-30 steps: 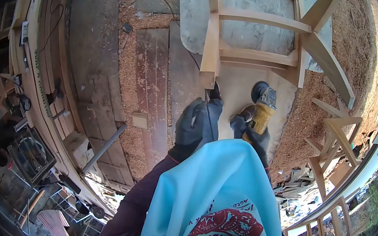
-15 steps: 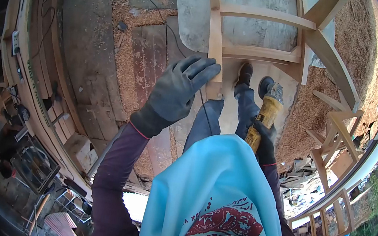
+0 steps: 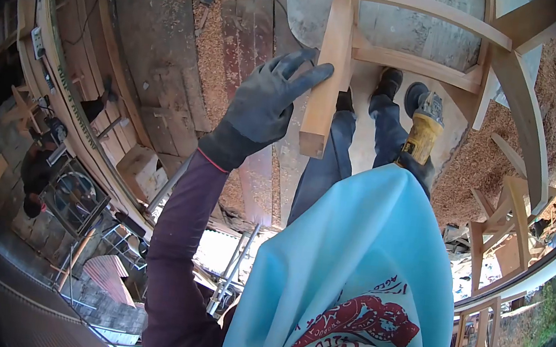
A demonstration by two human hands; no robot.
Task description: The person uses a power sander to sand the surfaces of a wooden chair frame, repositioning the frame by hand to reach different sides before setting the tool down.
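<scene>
My left hand (image 3: 258,105), in a dark glove, has its fingers apart, with one fingertip touching the left side of a squared wooden leg (image 3: 328,75). That leg belongs to a wooden frame (image 3: 430,6) with curved rails. On the right, my right hand (image 3: 419,168), also gloved and partly hidden by the light blue cloth, is closed round the yellow body of an angle grinder (image 3: 421,137). The grinder's dark disc (image 3: 413,98) points up and away, beside the frame and near my shoes.
Wood shavings (image 3: 494,165) cover the floor at right, near more wooden frames (image 3: 518,220). Boards (image 3: 148,40) lie at left beside a long ledge with a power socket (image 3: 37,40). A person (image 3: 35,171) is at the far left. My legs (image 3: 325,155) are below the frame.
The view has shifted, so the frame and grinder appear farther right. My left hand has eased off the top of the leg to its left side, and the leg's end shows more fully.
</scene>
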